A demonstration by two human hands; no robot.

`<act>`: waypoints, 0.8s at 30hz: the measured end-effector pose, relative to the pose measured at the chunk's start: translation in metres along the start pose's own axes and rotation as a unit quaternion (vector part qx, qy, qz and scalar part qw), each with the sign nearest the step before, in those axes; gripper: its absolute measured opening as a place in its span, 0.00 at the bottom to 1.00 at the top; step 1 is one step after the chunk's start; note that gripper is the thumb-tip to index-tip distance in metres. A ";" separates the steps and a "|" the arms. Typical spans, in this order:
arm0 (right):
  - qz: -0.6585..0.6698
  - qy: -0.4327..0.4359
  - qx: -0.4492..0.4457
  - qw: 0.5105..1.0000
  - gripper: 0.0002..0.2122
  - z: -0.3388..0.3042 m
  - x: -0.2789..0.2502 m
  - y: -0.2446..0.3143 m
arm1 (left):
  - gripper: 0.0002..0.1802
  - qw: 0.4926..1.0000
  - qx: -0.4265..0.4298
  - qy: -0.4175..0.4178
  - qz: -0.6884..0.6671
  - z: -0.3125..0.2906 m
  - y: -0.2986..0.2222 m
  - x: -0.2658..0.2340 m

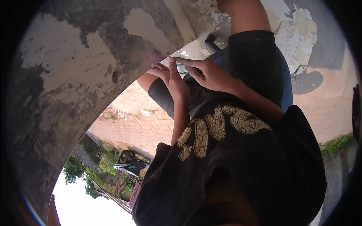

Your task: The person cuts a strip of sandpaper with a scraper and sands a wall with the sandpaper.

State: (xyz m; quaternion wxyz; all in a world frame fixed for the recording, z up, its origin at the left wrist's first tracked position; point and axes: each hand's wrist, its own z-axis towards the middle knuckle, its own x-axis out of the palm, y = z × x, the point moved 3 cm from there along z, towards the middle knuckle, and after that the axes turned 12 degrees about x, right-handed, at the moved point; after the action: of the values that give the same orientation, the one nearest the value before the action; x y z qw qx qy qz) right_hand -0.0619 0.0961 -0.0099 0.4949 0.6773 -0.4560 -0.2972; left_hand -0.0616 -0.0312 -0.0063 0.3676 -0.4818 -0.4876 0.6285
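Note:
My left hand (174, 81) is at the lower edge of a grey, patchy surface (109, 56) with worn cream paint. Its thumb points up and its fingers reach out toward that edge, apart from one another. From the right comes my right hand (211, 74), its index finger stretched to the same edge, close to the left thumb. The other fingers of this hand are curled; whatever they hold, if anything, is hidden. A small teal strip (181, 68) shows between the two hands.
My bent leg in dark shorts (254, 56) is beyond the right hand. Flaking paint (299, 37) covers part of the area at upper right. A dark tube-like piece (212, 42) lies near my knee. Paving (139, 126), plants and a parked motorbike (130, 164) appear at lower left.

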 end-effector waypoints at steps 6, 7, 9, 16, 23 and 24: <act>-0.011 0.013 0.015 1.000 0.21 -0.006 0.002 0.006 | 0.30 0.993 -0.053 -0.055 -0.089 -0.004 0.004 -0.008; 0.007 0.010 0.009 1.000 0.21 -0.003 0.002 0.005 | 0.30 0.990 -0.052 -0.077 -0.104 -0.003 0.006 -0.008; -0.002 -0.017 -0.014 1.000 0.21 0.002 0.002 0.003 | 0.30 0.993 -0.041 -0.059 -0.092 -0.002 0.007 -0.005; -0.006 0.008 -0.002 1.000 0.20 0.005 0.000 0.000 | 0.34 0.994 -0.033 -0.085 0.060 0.013 -0.016 -0.015; -0.032 0.052 0.054 0.997 0.20 0.001 0.002 0.009 | 0.44 0.993 0.041 -0.107 -0.007 0.028 -0.038 -0.013; -0.034 0.031 0.051 0.998 0.20 0.000 0.003 0.009 | 0.44 0.993 0.039 -0.109 -0.005 0.029 -0.038 -0.012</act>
State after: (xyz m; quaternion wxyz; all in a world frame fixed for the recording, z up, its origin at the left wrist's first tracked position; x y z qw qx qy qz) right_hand -0.0638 0.0921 -0.0010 0.4635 0.7255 -0.4318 -0.2691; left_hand -0.0863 -0.0397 0.0352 0.3343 -0.3931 -0.5020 0.6940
